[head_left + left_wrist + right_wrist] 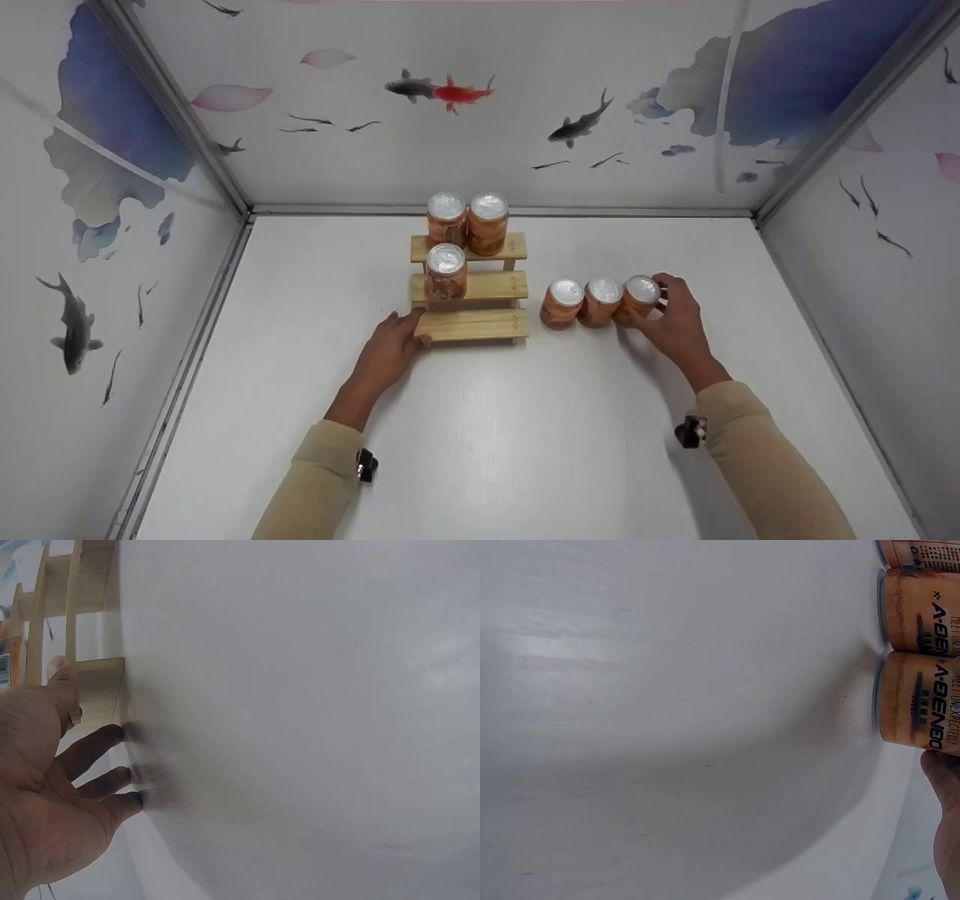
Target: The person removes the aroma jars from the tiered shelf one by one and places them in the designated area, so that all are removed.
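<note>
Head view: the right hand (675,322) grasps the end can (640,298) of a row of three cans; the left hand (388,351), fingers straight, touches the rack (480,324) holding three more cans

Left wrist: fingertips (129,733) on the table (300,727), thumb against the rack's bottom step

Right wrist: the thumb touches the nearest can

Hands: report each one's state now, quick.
Left hand: open, fingers resting at the stepped wooden rack.
Right hand: grips the rightmost orange silver-topped can.
</note>
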A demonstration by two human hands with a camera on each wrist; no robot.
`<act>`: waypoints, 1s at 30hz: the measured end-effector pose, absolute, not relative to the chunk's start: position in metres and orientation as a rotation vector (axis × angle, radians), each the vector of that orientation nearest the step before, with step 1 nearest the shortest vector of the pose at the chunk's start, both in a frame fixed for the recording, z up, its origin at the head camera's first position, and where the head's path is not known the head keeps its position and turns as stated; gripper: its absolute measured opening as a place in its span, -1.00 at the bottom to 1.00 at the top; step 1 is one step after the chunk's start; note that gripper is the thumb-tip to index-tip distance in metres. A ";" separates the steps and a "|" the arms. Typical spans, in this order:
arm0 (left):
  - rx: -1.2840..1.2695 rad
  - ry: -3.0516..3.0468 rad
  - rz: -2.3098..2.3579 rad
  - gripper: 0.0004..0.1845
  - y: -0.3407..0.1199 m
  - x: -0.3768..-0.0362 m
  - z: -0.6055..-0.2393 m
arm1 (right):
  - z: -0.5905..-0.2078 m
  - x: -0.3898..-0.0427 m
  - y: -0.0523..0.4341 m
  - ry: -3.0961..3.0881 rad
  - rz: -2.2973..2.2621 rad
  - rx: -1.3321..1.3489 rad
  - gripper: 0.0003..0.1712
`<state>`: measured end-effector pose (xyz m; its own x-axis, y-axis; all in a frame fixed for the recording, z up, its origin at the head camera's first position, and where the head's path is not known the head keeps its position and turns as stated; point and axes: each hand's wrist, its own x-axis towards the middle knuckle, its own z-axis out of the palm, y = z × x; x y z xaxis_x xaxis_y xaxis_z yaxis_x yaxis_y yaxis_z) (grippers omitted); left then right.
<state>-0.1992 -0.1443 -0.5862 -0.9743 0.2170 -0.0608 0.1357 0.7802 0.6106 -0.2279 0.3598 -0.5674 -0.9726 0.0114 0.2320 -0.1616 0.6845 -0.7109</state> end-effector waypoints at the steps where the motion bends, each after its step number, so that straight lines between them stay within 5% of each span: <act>1: 0.285 2.844 0.953 -0.30 -0.144 -0.199 -0.586 | -0.567 -0.228 0.360 -2.678 1.159 0.125 -0.08; 30: 0.290 2.851 1.005 -0.31 -0.144 -0.198 -0.586 | -0.529 -0.238 0.338 -2.595 0.948 0.351 -0.18</act>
